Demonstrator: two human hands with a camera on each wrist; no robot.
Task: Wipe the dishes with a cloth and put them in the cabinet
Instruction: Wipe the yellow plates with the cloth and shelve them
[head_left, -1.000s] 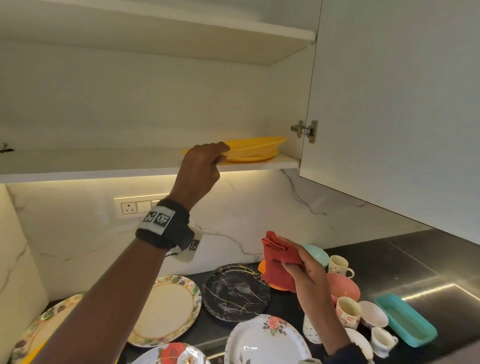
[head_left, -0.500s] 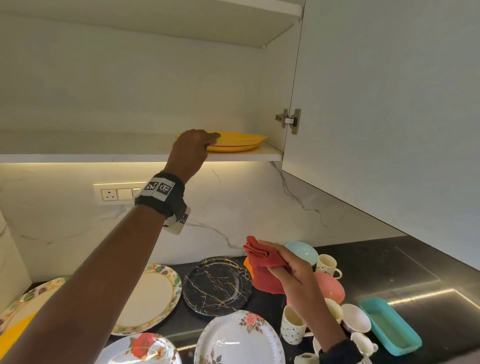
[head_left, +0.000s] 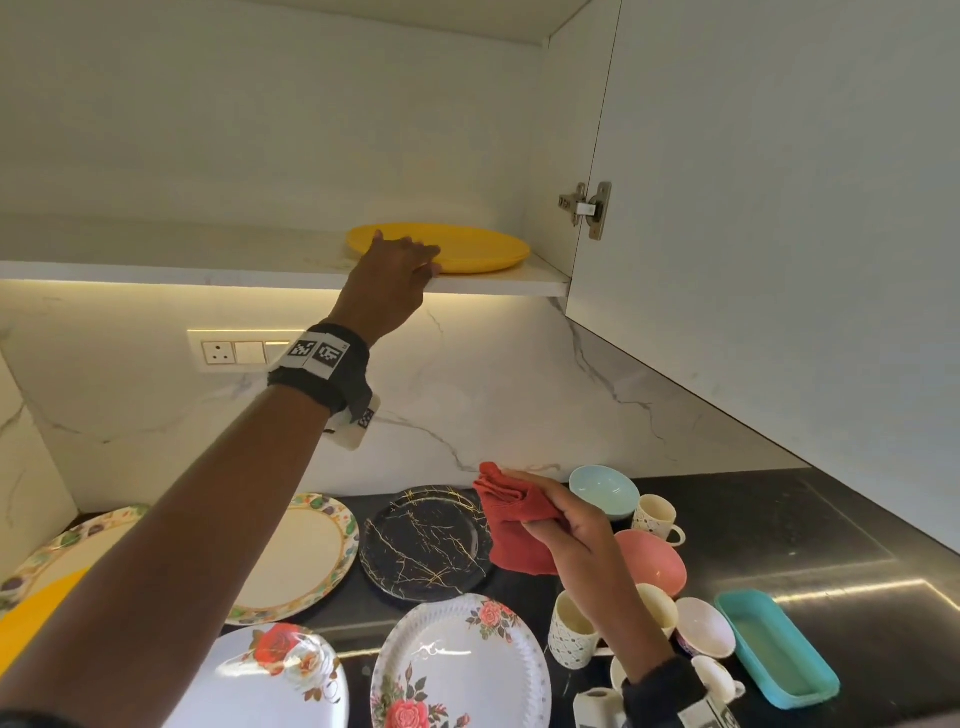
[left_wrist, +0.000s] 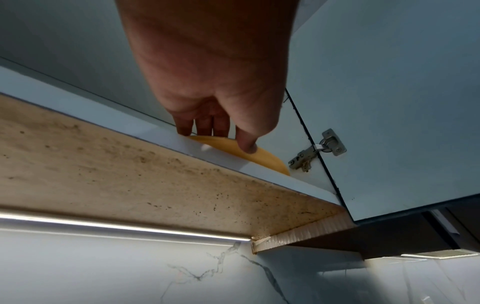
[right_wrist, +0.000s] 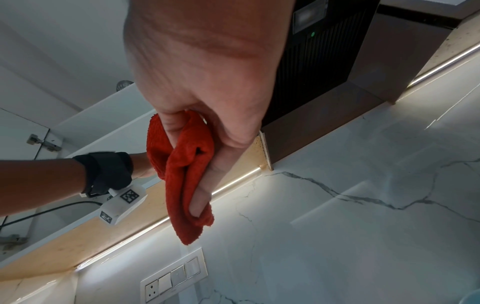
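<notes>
Since a second ago the yellow plate (head_left: 457, 249) has slid deeper and now lies flat on the cabinet shelf (head_left: 156, 267), under the left hand (head_left: 397, 270), whose straightened fingers and thumb rest on its near rim. Best to nudge it clear of the shelf lip, then lift off. Below, the right hand (head_left: 576, 525) pinches the red cloth (head_left: 514, 525).

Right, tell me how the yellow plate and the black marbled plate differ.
The yellow plate sits on the cabinet shelf; the black marbled plate lies on the dark counter. The yellow one is plain, the black one is veined with gold lines. The left hand touches the yellow plate's near rim; no hand touches the black plate, though the red cloth hangs in front of its edge. Both are round and lie flat.
</notes>
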